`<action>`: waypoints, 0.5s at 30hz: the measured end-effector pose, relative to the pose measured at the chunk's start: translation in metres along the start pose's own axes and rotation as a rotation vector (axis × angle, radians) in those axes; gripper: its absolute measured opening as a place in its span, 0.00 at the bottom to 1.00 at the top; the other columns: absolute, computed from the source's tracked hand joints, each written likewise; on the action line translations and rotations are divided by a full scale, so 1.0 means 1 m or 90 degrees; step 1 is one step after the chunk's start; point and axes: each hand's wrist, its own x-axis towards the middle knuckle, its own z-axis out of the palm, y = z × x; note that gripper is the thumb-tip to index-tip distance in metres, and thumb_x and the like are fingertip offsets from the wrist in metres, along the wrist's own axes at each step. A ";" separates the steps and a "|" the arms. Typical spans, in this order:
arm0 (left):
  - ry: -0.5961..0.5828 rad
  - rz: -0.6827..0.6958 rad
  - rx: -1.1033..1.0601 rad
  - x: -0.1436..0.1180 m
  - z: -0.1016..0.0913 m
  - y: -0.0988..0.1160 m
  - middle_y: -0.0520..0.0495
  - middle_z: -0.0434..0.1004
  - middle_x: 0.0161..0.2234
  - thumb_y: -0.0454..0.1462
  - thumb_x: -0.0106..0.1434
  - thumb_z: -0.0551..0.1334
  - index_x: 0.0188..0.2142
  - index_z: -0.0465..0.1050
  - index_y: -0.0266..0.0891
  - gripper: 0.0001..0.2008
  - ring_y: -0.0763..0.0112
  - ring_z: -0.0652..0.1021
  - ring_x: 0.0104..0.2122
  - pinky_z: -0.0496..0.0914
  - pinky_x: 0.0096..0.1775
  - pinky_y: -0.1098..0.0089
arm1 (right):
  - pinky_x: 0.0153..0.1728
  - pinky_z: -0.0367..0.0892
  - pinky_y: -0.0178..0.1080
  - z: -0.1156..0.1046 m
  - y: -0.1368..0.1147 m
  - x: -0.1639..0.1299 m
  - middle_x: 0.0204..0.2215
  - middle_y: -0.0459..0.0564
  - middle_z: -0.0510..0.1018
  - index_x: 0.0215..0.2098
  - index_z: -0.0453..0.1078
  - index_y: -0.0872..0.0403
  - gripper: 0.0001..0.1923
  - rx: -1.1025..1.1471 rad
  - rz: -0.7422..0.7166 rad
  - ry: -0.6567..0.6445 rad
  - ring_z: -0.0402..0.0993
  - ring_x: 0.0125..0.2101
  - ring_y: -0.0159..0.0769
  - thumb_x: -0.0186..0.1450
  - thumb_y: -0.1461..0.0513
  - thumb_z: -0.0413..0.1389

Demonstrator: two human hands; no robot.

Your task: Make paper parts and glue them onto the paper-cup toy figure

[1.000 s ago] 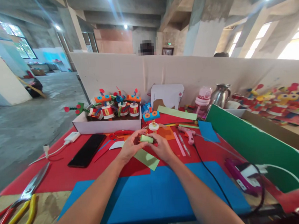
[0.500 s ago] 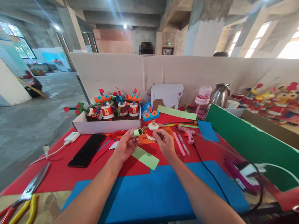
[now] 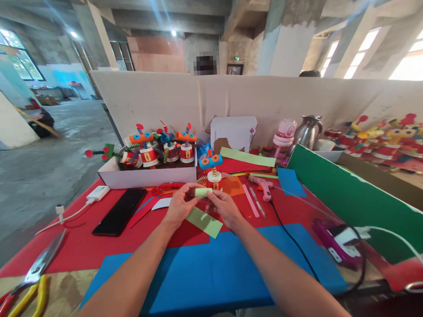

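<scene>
Wooden table under red sheet and blue sheet, phone, shears, glue gun

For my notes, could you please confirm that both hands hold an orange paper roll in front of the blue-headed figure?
Not quite: the paper roll is light green, not orange, as the head view shows; the left hand and right hand hold it in front of the blue-headed figure.

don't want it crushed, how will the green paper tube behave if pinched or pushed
Looking like rolled paper, the green tube is probably light and likely to dent under a pinch. Its rounded shape suggests it could roll if pushed.
</scene>
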 end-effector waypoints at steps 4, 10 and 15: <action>-0.004 -0.027 -0.012 -0.001 -0.001 0.001 0.49 0.76 0.33 0.40 0.49 0.69 0.40 0.71 0.39 0.19 0.71 0.74 0.31 0.67 0.31 0.73 | 0.25 0.64 0.31 -0.002 0.002 0.001 0.18 0.43 0.75 0.25 0.76 0.54 0.16 -0.016 -0.035 0.006 0.67 0.19 0.26 0.49 0.50 0.65; -0.024 0.029 0.093 0.003 -0.001 0.004 0.50 0.76 0.29 0.39 0.50 0.67 0.35 0.74 0.40 0.12 0.70 0.74 0.29 0.67 0.33 0.72 | 0.28 0.70 0.34 -0.003 -0.002 0.000 0.22 0.45 0.79 0.30 0.77 0.54 0.19 0.081 0.097 -0.015 0.72 0.20 0.27 0.46 0.50 0.68; 0.015 0.091 0.318 -0.016 -0.016 0.042 0.45 0.78 0.41 0.41 0.55 0.63 0.42 0.75 0.43 0.14 0.66 0.76 0.35 0.69 0.36 0.71 | 0.33 0.73 0.37 -0.007 -0.006 0.001 0.24 0.46 0.81 0.26 0.75 0.55 0.16 0.161 0.088 0.032 0.75 0.24 0.31 0.45 0.55 0.70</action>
